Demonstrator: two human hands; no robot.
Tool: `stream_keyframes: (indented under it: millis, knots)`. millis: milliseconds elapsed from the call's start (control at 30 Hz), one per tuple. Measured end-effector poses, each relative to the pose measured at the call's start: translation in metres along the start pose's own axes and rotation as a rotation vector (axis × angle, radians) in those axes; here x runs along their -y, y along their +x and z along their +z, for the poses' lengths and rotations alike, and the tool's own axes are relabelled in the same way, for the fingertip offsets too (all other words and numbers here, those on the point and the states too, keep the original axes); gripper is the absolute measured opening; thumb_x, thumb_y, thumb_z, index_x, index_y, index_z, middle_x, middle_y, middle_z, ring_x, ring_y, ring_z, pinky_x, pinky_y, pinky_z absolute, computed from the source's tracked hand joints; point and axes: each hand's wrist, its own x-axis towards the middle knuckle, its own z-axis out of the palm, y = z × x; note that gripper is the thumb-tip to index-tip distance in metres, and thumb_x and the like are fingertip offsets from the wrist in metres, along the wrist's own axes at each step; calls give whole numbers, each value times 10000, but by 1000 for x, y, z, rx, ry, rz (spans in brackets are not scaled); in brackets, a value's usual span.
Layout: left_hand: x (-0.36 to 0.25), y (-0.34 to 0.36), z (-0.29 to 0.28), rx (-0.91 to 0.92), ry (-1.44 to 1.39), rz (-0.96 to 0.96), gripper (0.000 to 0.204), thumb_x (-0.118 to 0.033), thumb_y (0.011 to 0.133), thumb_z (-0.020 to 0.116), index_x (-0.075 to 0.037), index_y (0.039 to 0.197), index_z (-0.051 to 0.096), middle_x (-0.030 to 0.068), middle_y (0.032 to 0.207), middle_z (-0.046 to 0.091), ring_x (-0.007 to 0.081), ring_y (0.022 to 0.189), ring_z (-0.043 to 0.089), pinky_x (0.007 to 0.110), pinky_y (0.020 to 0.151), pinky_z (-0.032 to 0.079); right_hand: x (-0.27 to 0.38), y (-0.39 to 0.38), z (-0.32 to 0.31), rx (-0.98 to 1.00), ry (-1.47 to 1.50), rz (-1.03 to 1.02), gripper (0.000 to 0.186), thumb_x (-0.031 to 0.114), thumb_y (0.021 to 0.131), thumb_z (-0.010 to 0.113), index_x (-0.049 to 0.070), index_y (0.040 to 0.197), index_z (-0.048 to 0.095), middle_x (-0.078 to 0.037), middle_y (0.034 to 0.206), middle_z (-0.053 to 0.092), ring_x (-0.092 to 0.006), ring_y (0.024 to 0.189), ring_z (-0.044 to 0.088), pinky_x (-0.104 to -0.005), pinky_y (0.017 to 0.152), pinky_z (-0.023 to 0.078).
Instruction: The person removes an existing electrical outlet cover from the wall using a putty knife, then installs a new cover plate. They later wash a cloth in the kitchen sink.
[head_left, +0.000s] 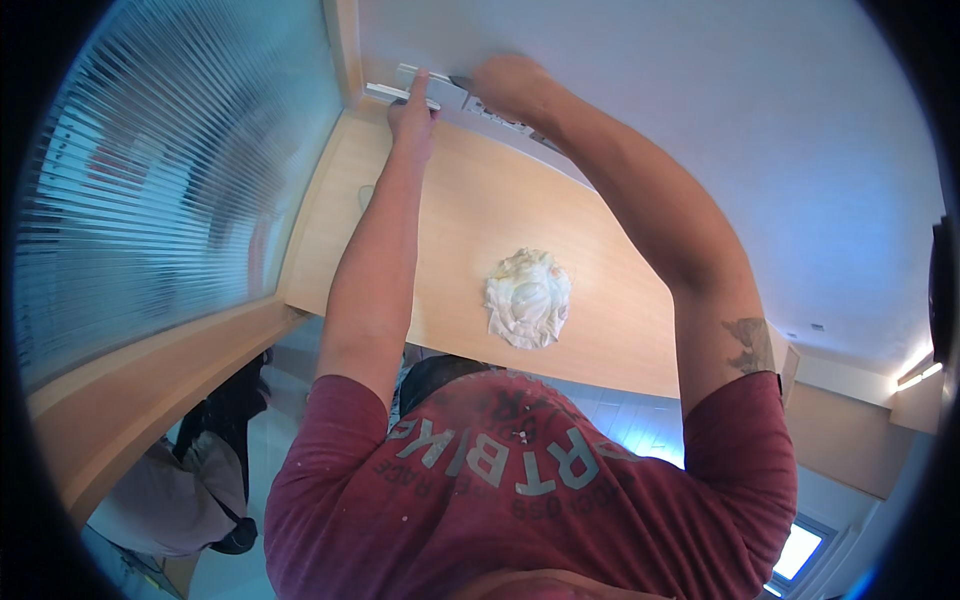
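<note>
Reaching to the upper left of the frame, the person's left hand appears to pinch a narrow white strip, probably plastic, with one finger extended over a second white, flat-edged piece just above it. The right hand, at the upper centre, is curled closed around a slim dark object, only whose tip shows, so its kind cannot be told. Both hands work against the pale, smooth wall, beside a row of white and grey fittings near the back edge of the pale wooden counter. The strip should be light and fairly stiff, perhaps slick on its face and liable to crack or snap if bent; its long edges, near the middle, look the best place to hold, with little squeeze. The dark object seems small and rigid, best gripped well behind its tip. The crumpled white cloth or sheet in the middle of the frame looks soft and nearly weightless, easily pinched by any fold.
</note>
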Motion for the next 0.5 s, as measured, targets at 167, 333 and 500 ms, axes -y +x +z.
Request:
stream_keyframes:
  millis: [167, 333, 500]
  knots:
    - [-4, -4, 5, -39, 60, -57, 602, -449, 857, 836, -5, 1185, 594, 64, 1111, 635, 169, 955, 620, 336, 753, 534, -12, -25, 35, -111, 190, 35, 287, 185, 991, 554, -19, 911, 739, -244, 903, 723, -428, 862, 705, -530, 797, 550]
    - [-5, -3, 4, -53, 75, -44, 629, -469, 840, 843, -20, 1200, 590, 65, 1109, 623, 173, 947, 605, 344, 761, 528, -3, -35, 66, -223, 438, 128, 318, 251, 1035, 541, -14, 988, 710, -235, 934, 717, -438, 916, 688, -534, 814, 546]
    - [-7, -4, 5, -27, 94, -45, 619, -467, 853, 831, -26, 1212, 586, 79, 1072, 634, 198, 913, 626, 372, 782, 556, -5, -33, 104, -344, 582, 140, 337, 277, 1053, 515, -15, 969, 660, -255, 887, 696, -457, 888, 668, -557, 803, 518]
